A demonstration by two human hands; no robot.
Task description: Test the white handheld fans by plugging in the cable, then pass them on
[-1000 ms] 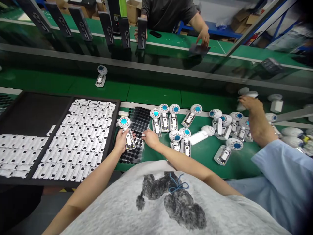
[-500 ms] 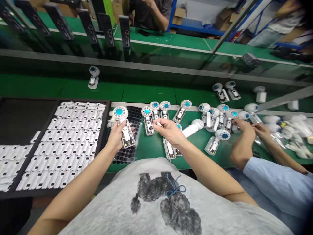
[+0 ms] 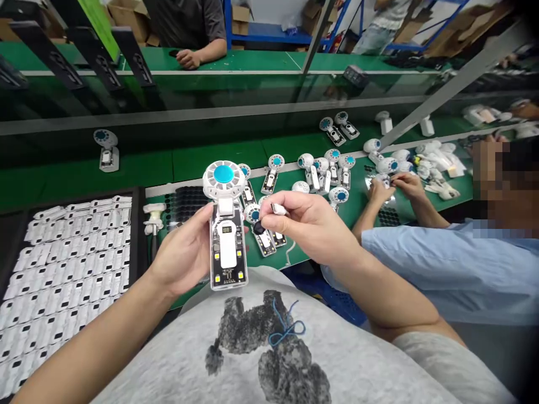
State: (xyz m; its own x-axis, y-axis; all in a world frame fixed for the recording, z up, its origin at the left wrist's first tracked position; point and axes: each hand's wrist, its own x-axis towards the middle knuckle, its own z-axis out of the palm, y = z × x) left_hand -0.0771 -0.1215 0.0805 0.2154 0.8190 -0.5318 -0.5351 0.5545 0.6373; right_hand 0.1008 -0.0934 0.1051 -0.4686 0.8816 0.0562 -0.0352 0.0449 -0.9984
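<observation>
Two bare hands are in front of me, both occupied. My left hand (image 3: 187, 253) grips the white device (image 3: 228, 247) along its clear-cased handle, holding it up with its blue-centred round head uppermost. My right hand (image 3: 314, 229) pinches a small white piece (image 3: 279, 209), with a black disc (image 3: 258, 227) at its fingertips, just beside the device. More devices (image 3: 275, 163) lie beyond on the green tabletop (image 3: 359, 192); a black tray (image 3: 137, 224) of white parts is at my left.

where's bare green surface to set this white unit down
Widest bare patch: the far green strip, between the lone unit at left and the unit pair at right. Crowded: around the unit cluster beyond the right hand.
</observation>
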